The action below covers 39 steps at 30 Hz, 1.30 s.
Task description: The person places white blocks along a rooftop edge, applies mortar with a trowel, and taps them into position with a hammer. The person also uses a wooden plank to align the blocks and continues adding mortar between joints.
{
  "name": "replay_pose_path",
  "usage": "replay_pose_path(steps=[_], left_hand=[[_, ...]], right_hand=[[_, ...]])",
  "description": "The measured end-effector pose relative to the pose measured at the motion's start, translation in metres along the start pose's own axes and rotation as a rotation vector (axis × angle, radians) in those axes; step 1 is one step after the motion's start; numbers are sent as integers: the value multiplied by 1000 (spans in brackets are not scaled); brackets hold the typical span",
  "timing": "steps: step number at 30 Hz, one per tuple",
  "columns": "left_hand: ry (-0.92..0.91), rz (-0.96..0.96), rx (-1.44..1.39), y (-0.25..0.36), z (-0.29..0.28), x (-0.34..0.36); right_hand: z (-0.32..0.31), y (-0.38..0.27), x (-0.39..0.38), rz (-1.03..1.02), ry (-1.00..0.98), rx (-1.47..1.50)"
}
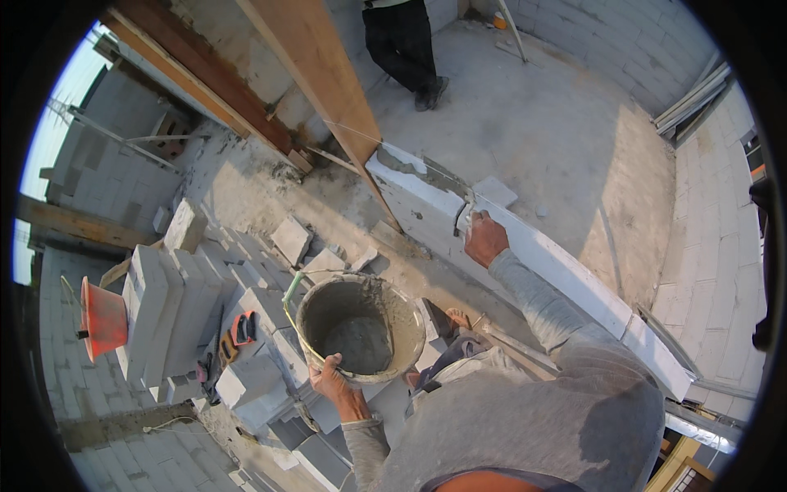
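Observation:
My left hand [330, 380] grips the near rim of a round bucket [402, 307], its fingers closed over the edge. Wet grey mortar [379, 305] coats the bucket's inner wall, and the bucket tilts toward me. At the top of a low wall of white blocks [549, 252], my right hand [486, 239] is closed round a small trowel [464, 217], mostly hidden by my fingers. Grey mortar [438, 175] lies in a patch along the wall top, just beyond the trowel. A thin string runs above that stretch from a wooden post [328, 74].
Stacked grey blocks [193, 303] stand at the left, with an orange bucket [104, 318] beside them and a hand saw [228, 348] on top. Broken block pieces [292, 239] litter the ground. Beyond the low wall, a person in dark trousers [399, 45] stands on the concrete floor.

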<state>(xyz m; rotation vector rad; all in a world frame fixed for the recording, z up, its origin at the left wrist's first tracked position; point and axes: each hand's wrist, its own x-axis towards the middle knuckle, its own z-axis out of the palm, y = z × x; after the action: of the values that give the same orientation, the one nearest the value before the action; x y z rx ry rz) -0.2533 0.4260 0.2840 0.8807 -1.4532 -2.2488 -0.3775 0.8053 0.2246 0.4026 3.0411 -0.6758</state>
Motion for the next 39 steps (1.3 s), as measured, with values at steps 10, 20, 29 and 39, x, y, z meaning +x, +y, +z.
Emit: replay_pose_path(steps=[10, 20, 29, 39], left_hand=[[-284, 184, 250, 4, 79, 30], [-560, 385, 344, -12, 140, 27], [-602, 321, 368, -19, 137, 29], [-219, 181, 138, -21, 128, 41]], right_hand=[[-70, -18, -103, -213, 25, 182], [-19, -97, -96, -459, -420, -213], [-10, -92, -61, 382, -1221, 999], [-66, -52, -48, 431, -1242, 1480]])
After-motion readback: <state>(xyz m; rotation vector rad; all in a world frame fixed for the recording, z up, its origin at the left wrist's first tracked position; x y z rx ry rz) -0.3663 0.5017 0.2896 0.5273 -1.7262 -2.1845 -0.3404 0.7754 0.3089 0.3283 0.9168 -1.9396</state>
